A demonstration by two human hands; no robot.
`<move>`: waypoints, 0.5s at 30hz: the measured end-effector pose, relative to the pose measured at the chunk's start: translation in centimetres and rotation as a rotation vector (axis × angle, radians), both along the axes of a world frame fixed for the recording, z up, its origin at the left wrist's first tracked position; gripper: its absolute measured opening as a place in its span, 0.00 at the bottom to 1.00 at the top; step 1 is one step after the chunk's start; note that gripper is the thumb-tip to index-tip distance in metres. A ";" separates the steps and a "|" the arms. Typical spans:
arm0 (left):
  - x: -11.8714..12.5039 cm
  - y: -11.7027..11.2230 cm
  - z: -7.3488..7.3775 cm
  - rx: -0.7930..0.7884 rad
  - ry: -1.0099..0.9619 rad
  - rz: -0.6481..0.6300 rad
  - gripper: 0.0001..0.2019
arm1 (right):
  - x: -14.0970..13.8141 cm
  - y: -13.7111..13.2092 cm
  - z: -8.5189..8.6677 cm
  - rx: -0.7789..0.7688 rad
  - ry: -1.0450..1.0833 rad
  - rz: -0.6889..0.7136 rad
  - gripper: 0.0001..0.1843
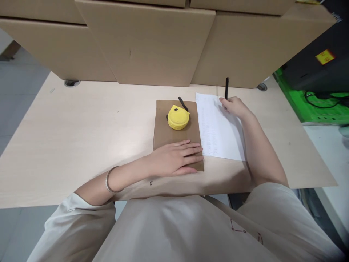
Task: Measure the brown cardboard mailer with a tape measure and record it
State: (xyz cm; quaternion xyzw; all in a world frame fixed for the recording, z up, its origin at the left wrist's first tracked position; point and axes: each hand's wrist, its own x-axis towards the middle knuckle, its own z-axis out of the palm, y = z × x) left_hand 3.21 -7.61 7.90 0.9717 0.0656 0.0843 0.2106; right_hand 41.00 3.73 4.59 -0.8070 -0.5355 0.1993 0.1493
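Observation:
My left hand (177, 158) lies flat, palm down, on the lower part of a brown cardboard sheet (160, 125), its fingertips at the right edge. Just beyond those fingers a yellow tape measure (178, 118) with a black wrist strap rests on the cardboard. To the right is a white paper sheet (218, 131) with faint columns of print. Over its upper right part my right hand (234, 106) is closed around a black pen (227, 87), which points up and away from me. The pen's lower end is hidden by the fingers.
Large cardboard boxes (152, 43) stand along the back of the pale wooden table (81, 127). Cable holes (72, 83) sit near both back corners. At the right are a green crate (308, 105), a black cable and a dark case with a yellow label.

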 end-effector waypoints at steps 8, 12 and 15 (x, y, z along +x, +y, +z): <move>0.1 0.1 0.2 -0.027 0.005 0.011 0.29 | -3.8 -3.5 0.9 -0.339 -0.459 0.009 0.28; 0.2 0.1 0.2 -0.015 0.008 0.018 0.29 | -4.5 -4.3 1.1 -0.408 -0.529 0.016 0.34; 0.2 0.1 0.1 0.009 0.004 0.017 0.29 | -4.8 -4.6 1.4 -0.454 -0.549 0.028 0.36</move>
